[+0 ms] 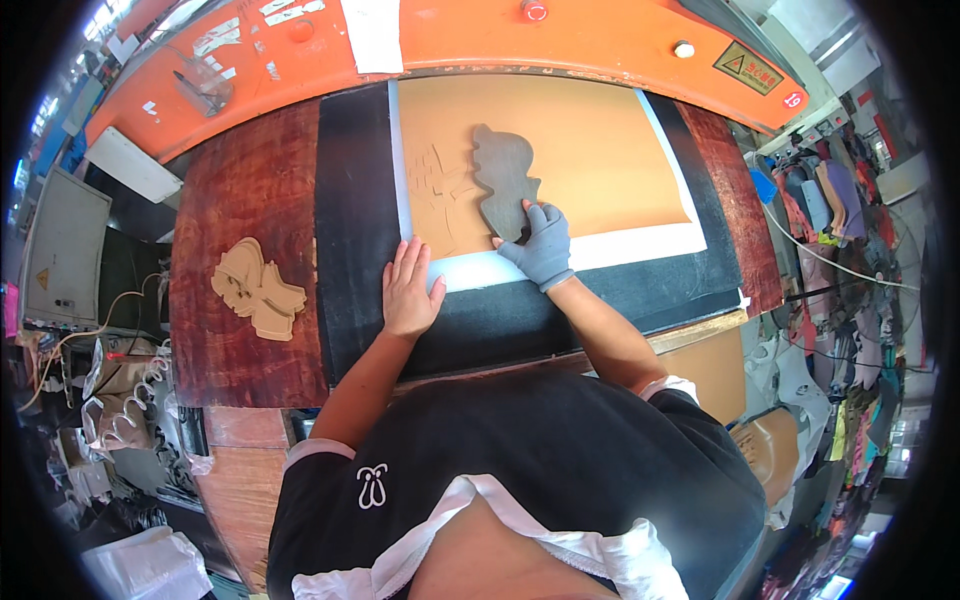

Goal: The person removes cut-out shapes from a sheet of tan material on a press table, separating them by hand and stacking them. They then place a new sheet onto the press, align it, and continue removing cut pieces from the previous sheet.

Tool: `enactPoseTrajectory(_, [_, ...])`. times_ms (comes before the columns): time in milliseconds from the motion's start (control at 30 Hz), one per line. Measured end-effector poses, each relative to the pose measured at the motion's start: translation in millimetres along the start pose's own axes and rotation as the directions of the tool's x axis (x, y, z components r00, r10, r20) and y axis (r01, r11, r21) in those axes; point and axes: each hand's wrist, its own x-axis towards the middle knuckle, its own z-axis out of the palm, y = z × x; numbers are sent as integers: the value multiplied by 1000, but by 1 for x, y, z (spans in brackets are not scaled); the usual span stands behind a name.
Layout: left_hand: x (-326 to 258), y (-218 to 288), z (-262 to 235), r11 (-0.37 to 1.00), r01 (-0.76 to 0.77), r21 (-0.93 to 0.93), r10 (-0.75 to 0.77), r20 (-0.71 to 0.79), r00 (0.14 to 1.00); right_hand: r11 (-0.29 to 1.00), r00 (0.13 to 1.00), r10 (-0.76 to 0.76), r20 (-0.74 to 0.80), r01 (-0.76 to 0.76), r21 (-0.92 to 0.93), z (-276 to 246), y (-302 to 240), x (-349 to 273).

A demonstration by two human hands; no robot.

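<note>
My right hand (541,247), in a grey glove with bare fingertips, pinches the lower end of a flat grey board with a wavy outline (505,165), which looks like a cutting die. The board lies over a tan sheet (590,150), and its underside is hidden. Left of it, the sheet carries several thin curved cut lines. Beneath the tan sheet is a white sheet (640,246), showing along the near and side edges. My bare left hand (409,290) rests flat at the white sheet's near left corner, fingers stretched out and holding nothing.
A black pad (352,220) underlies the sheets on a reddish-brown wooden table (215,175). Tan shaped pieces (258,288) lie on the table at left. An orange machine beam (450,40) spans the far side. Hanging coloured pieces (840,200) crowd the right.
</note>
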Motion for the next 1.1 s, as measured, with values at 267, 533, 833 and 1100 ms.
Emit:
enactPoseTrajectory(267, [10, -3, 2, 999, -24, -35, 22, -63, 998, 999, 999, -21, 30, 22, -38, 1, 0, 10])
enactPoseTrajectory(533, [30, 13, 1, 954, -300, 0, 300, 36, 953, 988, 988, -152, 23, 152, 21, -59, 0, -35])
enactPoseTrajectory(833, [123, -30, 30, 937, -347, 44, 348, -7, 938, 985, 976, -110, 189, 82, 149, -48, 22, -39])
enactPoseTrajectory(1100, [221, -30, 34, 954, -297, -41, 299, 107, 948, 946, 948, -259, 185, 211, 247, 14, 66, 91])
